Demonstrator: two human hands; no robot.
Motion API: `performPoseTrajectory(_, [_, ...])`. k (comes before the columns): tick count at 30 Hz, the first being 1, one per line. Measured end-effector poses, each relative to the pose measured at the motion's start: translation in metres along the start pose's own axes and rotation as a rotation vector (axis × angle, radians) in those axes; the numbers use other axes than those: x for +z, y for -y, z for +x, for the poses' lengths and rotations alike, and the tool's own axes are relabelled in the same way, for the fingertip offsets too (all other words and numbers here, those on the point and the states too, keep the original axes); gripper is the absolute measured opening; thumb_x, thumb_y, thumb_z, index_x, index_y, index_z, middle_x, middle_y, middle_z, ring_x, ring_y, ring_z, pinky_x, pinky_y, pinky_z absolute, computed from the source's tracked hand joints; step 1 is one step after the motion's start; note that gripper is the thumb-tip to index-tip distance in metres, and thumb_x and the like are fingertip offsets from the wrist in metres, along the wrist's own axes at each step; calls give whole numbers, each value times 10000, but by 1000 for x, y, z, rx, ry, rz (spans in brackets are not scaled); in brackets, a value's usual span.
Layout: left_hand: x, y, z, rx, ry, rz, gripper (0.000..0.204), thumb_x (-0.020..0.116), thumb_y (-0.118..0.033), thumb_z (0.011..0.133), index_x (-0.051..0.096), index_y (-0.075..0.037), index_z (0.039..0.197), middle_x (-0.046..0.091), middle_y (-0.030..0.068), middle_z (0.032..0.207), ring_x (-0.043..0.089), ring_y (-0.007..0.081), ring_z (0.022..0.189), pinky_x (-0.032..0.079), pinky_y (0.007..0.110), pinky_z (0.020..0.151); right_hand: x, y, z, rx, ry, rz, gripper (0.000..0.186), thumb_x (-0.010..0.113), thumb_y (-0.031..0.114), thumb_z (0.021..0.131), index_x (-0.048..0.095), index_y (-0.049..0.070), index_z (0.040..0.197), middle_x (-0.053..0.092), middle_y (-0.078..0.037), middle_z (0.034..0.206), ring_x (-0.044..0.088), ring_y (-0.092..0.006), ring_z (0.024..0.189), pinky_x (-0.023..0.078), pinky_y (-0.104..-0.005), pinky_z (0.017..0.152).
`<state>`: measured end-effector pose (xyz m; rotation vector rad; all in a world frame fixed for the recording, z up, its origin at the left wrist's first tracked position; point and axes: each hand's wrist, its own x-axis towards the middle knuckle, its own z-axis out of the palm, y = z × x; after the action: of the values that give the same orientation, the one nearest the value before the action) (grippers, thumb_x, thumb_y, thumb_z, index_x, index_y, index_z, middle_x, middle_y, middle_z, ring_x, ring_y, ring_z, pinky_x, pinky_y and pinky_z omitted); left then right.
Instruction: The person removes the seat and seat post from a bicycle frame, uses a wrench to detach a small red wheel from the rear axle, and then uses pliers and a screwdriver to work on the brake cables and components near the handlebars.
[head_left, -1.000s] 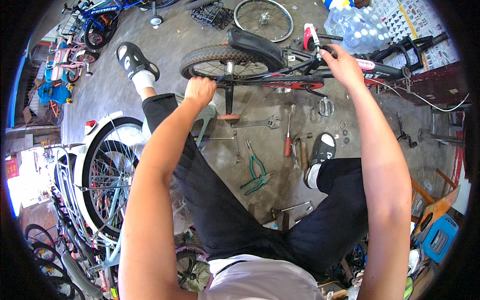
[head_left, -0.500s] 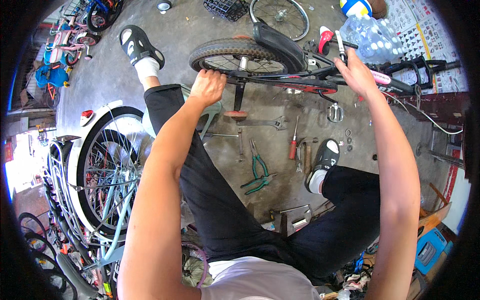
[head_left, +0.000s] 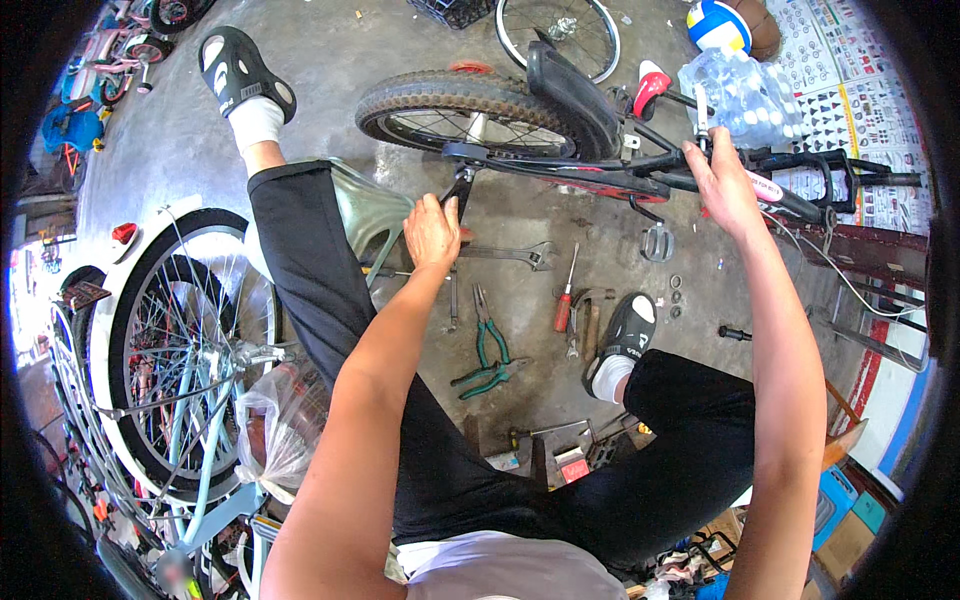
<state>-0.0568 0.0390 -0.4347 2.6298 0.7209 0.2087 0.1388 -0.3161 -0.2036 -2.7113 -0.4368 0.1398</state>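
A small black bicycle frame (head_left: 600, 172) lies across in front of me, its rear wheel (head_left: 400, 105) with knobby tyre at the left. My left hand (head_left: 433, 235) is closed around the lower end of a black training wheel bracket (head_left: 460, 190) beside that wheel; its small wheel is mostly hidden by the hand. My right hand (head_left: 725, 188) grips the frame near a whitish upright part (head_left: 701, 108), thumb and fingers around the tube. The red and white saddle (head_left: 651, 86) is beyond it. At the right end, the fork (head_left: 825, 178) holds no wheel.
On the floor lie an adjustable wrench (head_left: 520, 255), pliers (head_left: 485, 340), a red-handled screwdriver (head_left: 565, 300), a hammer (head_left: 588, 318) and several nuts (head_left: 676, 296). Another bicycle wheel (head_left: 590, 30) and bottled water pack (head_left: 740, 95) are beyond. A larger bicycle (head_left: 190, 370) stands left.
My left hand has moved from the bar by the rear wheel down to the training wheel bracket. The right hand keeps its grip on the frame. The view has shifted slightly.
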Motion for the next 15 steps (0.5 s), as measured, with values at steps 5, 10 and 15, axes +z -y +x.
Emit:
performPoseTrajectory(5, [-24, 14, 5, 60, -4, 86, 284, 529, -312, 1041, 618, -44, 1012, 668, 213, 962, 647, 450, 925, 489, 550, 813, 4, -4, 9, -2, 32, -14, 504, 560, 436, 1030, 460, -14, 1234, 614, -341, 1182, 602, -487, 1145, 458, -508, 967])
performPoseTrajectory(10, [-61, 9, 5, 159, 101, 167, 184, 563, -252, 1010, 635, -84, 1036, 663, 195, 975, 666, 432, 918, 518, 526, 810, 9, -9, 10, -9, -23, -2, 506, 542, 458, 1027, 467, -3, 1223, 623, -340, 1171, 605, -495, 1132, 458, -528, 971])
performPoseTrajectory(15, [-90, 2, 26, 417, -26, 433, 111, 608, -240, 956, 653, -139, 967, 646, 96, 882, 682, 318, 826, 521, 474, 730, 7, -4, 9, 5, -26, 0, 515, 540, 462, 1026, 486, 1, 1251, 614, -339, 1210, 600, -490, 1149, 467, -529, 985])
